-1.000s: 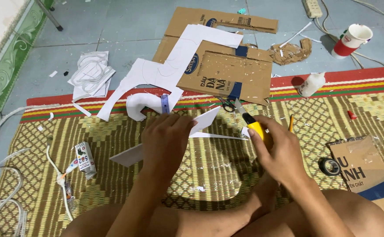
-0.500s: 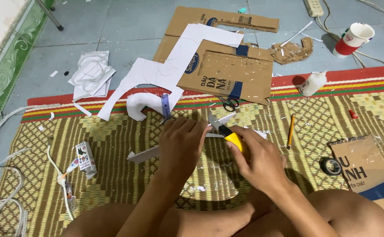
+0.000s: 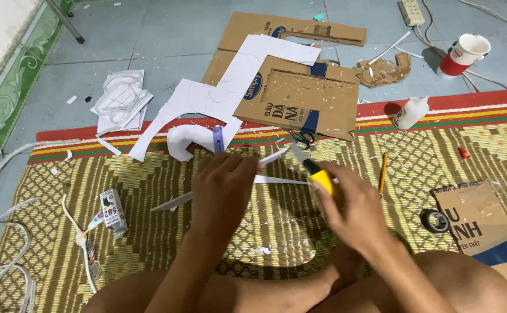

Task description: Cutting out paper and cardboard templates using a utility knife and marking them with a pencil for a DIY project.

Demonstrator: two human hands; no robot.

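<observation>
1. The right hand [image 3: 355, 206] has its grip closed around a yellow-handled knife [image 3: 317, 177], blade pointing up and left toward the paper.
2. The left hand [image 3: 224, 188] holds a white paper piece [image 3: 271, 159] pinched under its fingers; how tightly cannot be told, as the fingers hide the contact.
3. The paper piece sits above the mat [image 3: 166, 232], between the two hands, with a thin strip [image 3: 282, 181] running right toward the knife handle.
4. Both hands hover over the person's crossed legs at the mat's middle.
5. Just beyond the hands lie black-handled scissors [image 3: 304, 139] and a curled white paper roll [image 3: 185, 142].
6. A cut cardboard sheet [image 3: 300, 95] lies farther out, overlapped by a large white paper cutout [image 3: 207, 98].
7. To the right sit a pencil [image 3: 383, 172], a tape roll [image 3: 437, 220] and a white glue bottle [image 3: 410, 112].
8. A small glue box [image 3: 113, 211] lies well apart on the left of the mat.
9. A red-and-white cup [image 3: 465, 55] stands on the floor at the far right.
</observation>
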